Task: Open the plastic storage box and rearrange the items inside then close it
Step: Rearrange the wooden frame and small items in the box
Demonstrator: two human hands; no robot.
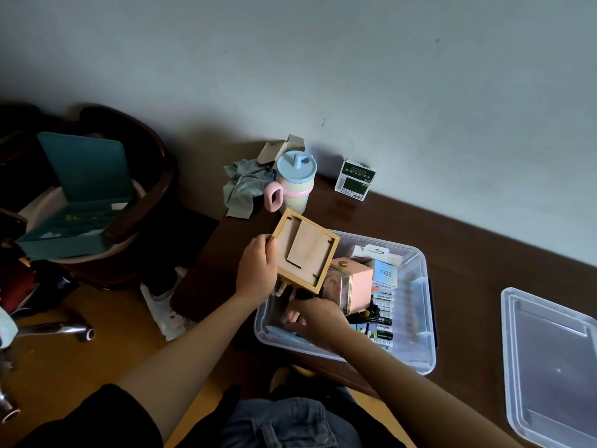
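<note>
The clear plastic storage box (420, 334) stands open on the dark wooden table, its lid (552, 360) lying flat to the right. My left hand (256, 270) grips a square wooden frame (305, 250) by its left edge, held tilted above the box's near left corner. My right hand (311, 320) reaches down into the box's left side, fingers curled around something small and pinkish that I cannot make out. Inside the box lie a pink box with a clear window (353, 287), a light blue Q88 box (386, 273), battery packs (384, 313) and a black cable (371, 313).
A pastel cup with a blue lid (292, 182), a grey cloth (244, 189) and a small green-and-white carton (354, 180) sit at the back of the table by the wall. A chair with an open teal case (77, 195) stands on the floor at left.
</note>
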